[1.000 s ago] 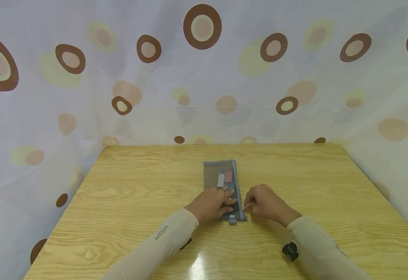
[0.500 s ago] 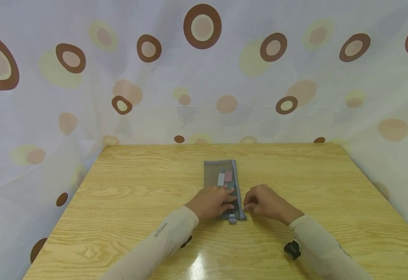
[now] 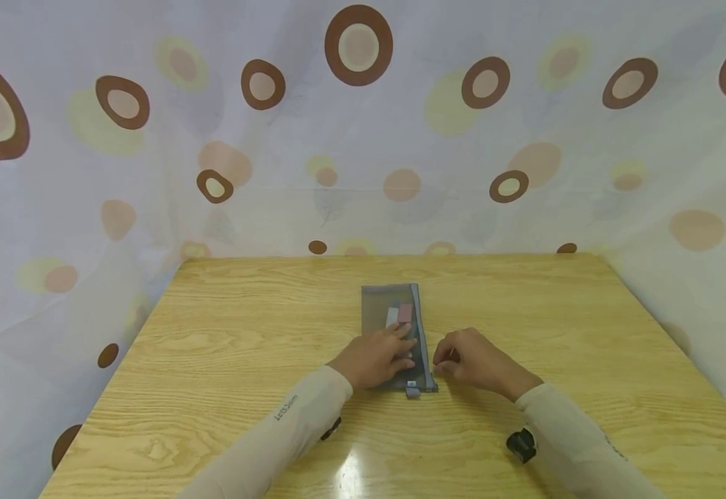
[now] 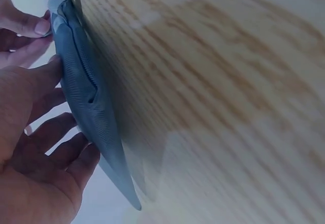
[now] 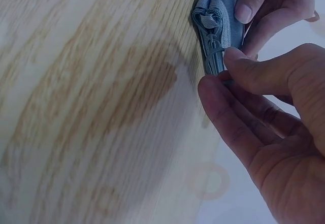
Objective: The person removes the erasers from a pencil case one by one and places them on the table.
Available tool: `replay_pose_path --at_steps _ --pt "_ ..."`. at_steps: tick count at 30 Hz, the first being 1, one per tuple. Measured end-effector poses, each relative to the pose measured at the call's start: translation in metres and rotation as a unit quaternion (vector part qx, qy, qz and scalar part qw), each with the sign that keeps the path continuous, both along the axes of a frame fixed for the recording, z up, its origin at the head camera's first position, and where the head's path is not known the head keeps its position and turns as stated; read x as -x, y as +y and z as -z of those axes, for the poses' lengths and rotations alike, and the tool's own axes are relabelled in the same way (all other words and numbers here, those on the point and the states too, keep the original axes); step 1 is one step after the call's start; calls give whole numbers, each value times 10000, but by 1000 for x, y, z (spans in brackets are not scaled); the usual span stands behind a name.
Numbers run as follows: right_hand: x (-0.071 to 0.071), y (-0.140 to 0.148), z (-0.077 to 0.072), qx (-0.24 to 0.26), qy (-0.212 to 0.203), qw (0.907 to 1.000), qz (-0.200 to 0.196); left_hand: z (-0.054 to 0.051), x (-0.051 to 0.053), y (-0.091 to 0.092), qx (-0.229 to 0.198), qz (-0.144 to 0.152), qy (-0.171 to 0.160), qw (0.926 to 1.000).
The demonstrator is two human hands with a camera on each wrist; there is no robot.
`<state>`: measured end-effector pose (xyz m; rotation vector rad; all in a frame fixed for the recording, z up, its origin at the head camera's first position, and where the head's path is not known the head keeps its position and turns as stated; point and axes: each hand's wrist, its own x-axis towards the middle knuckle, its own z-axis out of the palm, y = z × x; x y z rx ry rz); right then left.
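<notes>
A grey see-through zip pouch (image 3: 374,305) lies flat on the wooden table, its zipper edge (image 3: 422,343) facing right. Inside it show a white rectangular piece (image 3: 392,317) and a pink one (image 3: 405,312); their kind is unclear. My left hand (image 3: 377,357) rests on the pouch with fingers spread, covering its middle. At the near right corner, my right hand (image 3: 475,362) pinches the zipper pull between thumb and forefinger; the fingertips mostly hide it. The left wrist view shows the pouch (image 4: 96,117) side-on, with the zipper teeth visible along its edge.
The light wooden table (image 3: 244,319) extends around the pouch on all sides. A pale sheet with brown and beige circles (image 3: 359,47) hangs behind and at both sides. A small fabric tab (image 3: 413,393) sticks out from the pouch's near edge.
My left hand has shifted slightly away from me over the pouch, its fingertips now reaching the white and pink pieces. The right hand stays at the corner, almost still.
</notes>
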<state>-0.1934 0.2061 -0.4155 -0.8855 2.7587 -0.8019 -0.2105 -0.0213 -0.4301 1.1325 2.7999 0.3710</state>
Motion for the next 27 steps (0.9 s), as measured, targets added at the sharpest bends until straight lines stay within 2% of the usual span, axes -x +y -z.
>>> replay_pose_path --at_steps 6,11,18,27 --pt "1 1 3 151 148 9998 -3 1 1 0 -177 9 -74 9998" --pt "2 0 4 168 184 9995 179 2 2 0 -322 41 -101 9994" --pt "2 -4 8 170 261 9986 433 5 3 0 -341 8 -50 9994" --pt "3 -6 9 166 459 9973 541 5 3 1 -304 -12 -92 9995"
